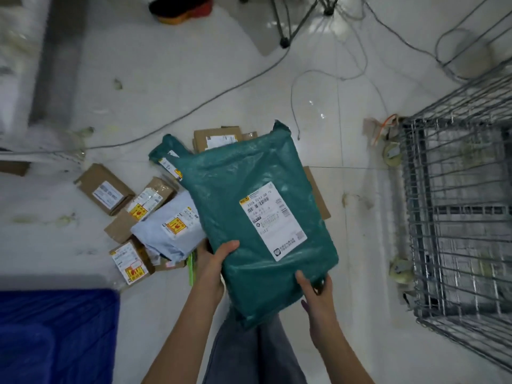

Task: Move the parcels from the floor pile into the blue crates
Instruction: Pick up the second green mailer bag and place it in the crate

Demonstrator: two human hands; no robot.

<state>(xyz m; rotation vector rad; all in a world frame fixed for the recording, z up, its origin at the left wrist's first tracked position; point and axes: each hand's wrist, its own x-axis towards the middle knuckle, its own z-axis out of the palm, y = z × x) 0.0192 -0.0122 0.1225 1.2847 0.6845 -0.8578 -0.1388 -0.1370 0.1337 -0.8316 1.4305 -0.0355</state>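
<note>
A large green plastic mailer parcel (243,206) with a white shipping label is held up above the floor pile. My left hand (214,261) grips its near left edge, thumb on top. My right hand (315,293) grips its near right corner. Below and to the left lies the floor pile: brown cardboard boxes (104,188), a pale blue mailer (171,225) and another green mailer (166,151), partly hidden by the held parcel. A blue crate (55,333) stands at the lower left.
A grey wire cage trolley (457,206) stands on the right. Cables run across the white tiled floor (171,87), and tape rolls (392,155) lie beside the trolley. A tripod foot (284,42) stands at the top. My legs are below the parcel.
</note>
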